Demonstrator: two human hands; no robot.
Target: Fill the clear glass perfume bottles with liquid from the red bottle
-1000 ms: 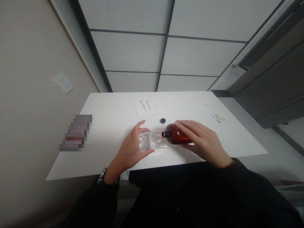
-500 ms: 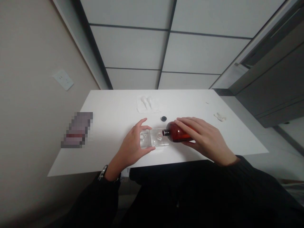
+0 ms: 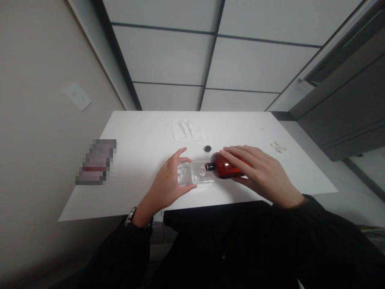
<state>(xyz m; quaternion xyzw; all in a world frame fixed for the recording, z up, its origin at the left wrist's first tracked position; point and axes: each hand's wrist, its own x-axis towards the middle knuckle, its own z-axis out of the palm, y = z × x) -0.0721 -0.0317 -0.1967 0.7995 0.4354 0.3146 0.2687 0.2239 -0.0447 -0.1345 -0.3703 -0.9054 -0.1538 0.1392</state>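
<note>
My left hand (image 3: 168, 180) grips a clear plastic container (image 3: 197, 178) by its near and far edges, thumb on the near side and fingers on the far side. The container has two sections, each with a round shape in it. In my right hand (image 3: 261, 172) is a reddish-brown bottle (image 3: 224, 165), tipped on its side with its uncapped dark neck pointing left over the right section. Whether liquid runs out of the neck I cannot tell. A small black cap (image 3: 207, 148) lies on the table just beyond the container.
Two whitish, bulb-ended items (image 3: 185, 127) lie on a pale sheet toward the back of the white table (image 3: 141, 136). A crumpled pale scrap (image 3: 278, 147) sits at the right. At the left edge is a blurred-out flat object (image 3: 98, 160).
The view has shifted slightly. Both hands, the container and the tilted bottle keep nearly the same positions relative to each other.
</note>
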